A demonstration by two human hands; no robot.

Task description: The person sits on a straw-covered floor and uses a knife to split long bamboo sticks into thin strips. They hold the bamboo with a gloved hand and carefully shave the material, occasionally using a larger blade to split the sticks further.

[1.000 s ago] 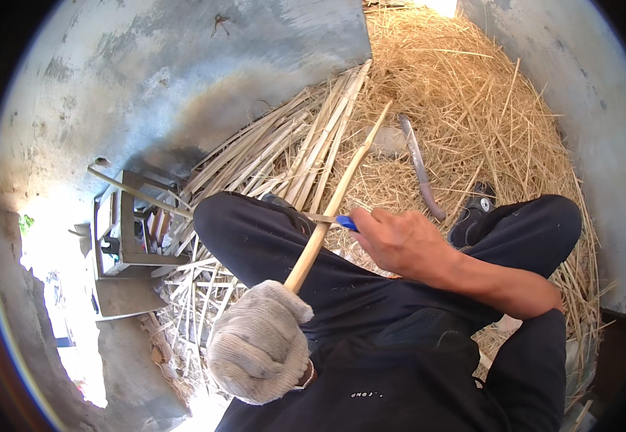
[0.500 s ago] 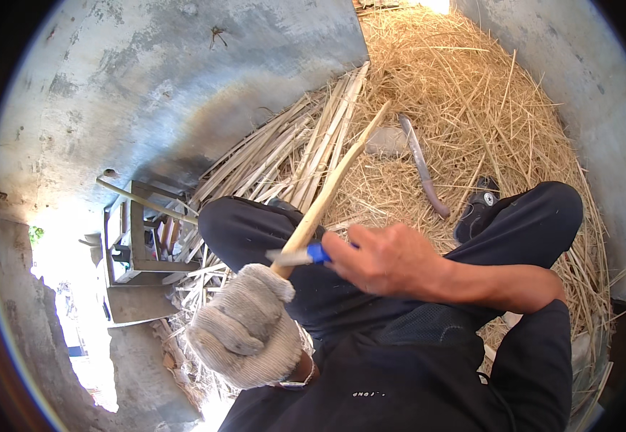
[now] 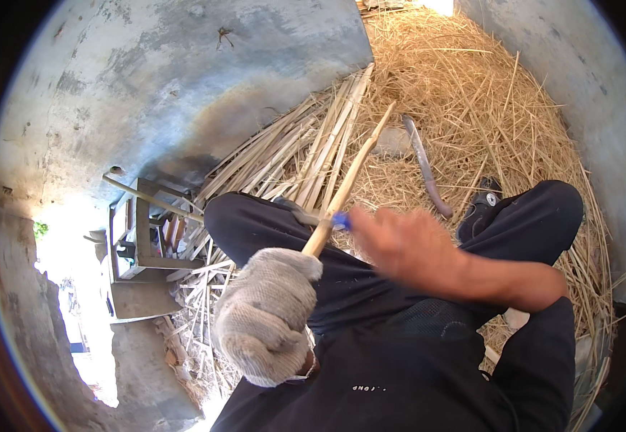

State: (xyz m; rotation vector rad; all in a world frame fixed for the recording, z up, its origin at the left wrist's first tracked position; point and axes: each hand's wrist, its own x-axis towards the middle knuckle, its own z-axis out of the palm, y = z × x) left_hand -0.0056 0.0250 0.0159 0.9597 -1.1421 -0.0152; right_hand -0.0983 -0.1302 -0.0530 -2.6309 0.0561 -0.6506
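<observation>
My left hand (image 3: 266, 317), in a grey knitted glove, is closed around the lower end of a long pale wooden stick (image 3: 347, 185). The stick slants up and away to the right over my lap. My bare right hand (image 3: 403, 245), smeared by motion, grips a knife by its blue handle (image 3: 341, 221). Its metal blade (image 3: 306, 217) lies across the stick a little beyond the glove, pointing left. The part of the handle inside my fist is hidden.
A machete (image 3: 422, 164) lies on shavings (image 3: 464, 108) beyond my crossed legs, beside a flat grey stone (image 3: 392, 142). Split strips (image 3: 306, 144) are piled against the concrete wall (image 3: 147, 79). At left stands a wooden frame (image 3: 140, 237) with small things inside.
The right hand and knife have moved up and away along the stick. The gloved hand has shifted right and slightly up, carrying the stick with it.
</observation>
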